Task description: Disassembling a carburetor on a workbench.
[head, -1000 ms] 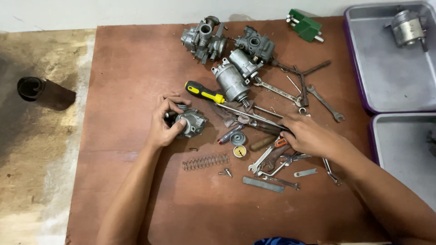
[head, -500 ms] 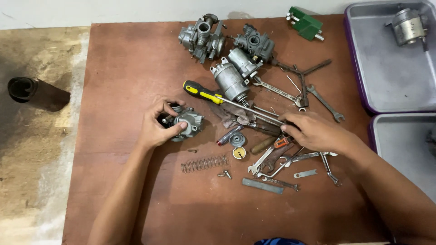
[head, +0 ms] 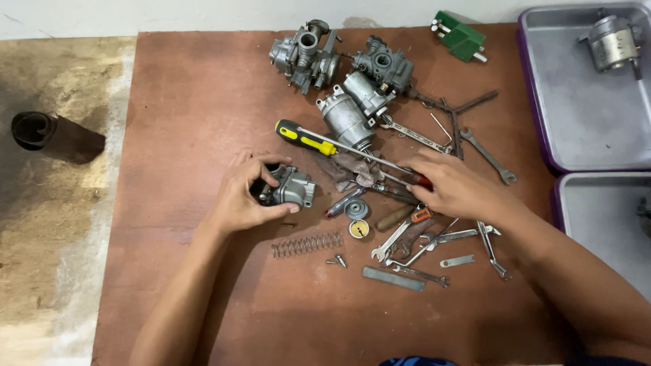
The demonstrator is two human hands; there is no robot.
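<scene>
My left hand (head: 245, 195) grips a small grey metal carburettor body (head: 293, 188) resting on the brown board (head: 183, 108). My right hand (head: 453, 184) lies over a pile of tools at mid-board, fingers closed around a red-handled tool (head: 422, 180) whose shaft points left. Just above lies a screwdriver with a black and yellow handle (head: 306, 138). A coil spring (head: 306, 244) and two small screws (head: 337, 260) lie below my left hand.
Three more carburettors (head: 304, 54) (head: 384, 64) (head: 347, 119) stand at the board's far side. Spanners (head: 487, 157), a flat metal bar (head: 393, 278) and small round parts are scattered. A green block (head: 461, 35) sits far right. Two grey trays (head: 576, 115) are at right; a black tube (head: 34, 129) lies on the floor.
My right hand has shifted up and left onto the red-handled tool and closed on it. My left hand keeps hold of the carburettor body, with the fingers wrapped more over its top.
</scene>
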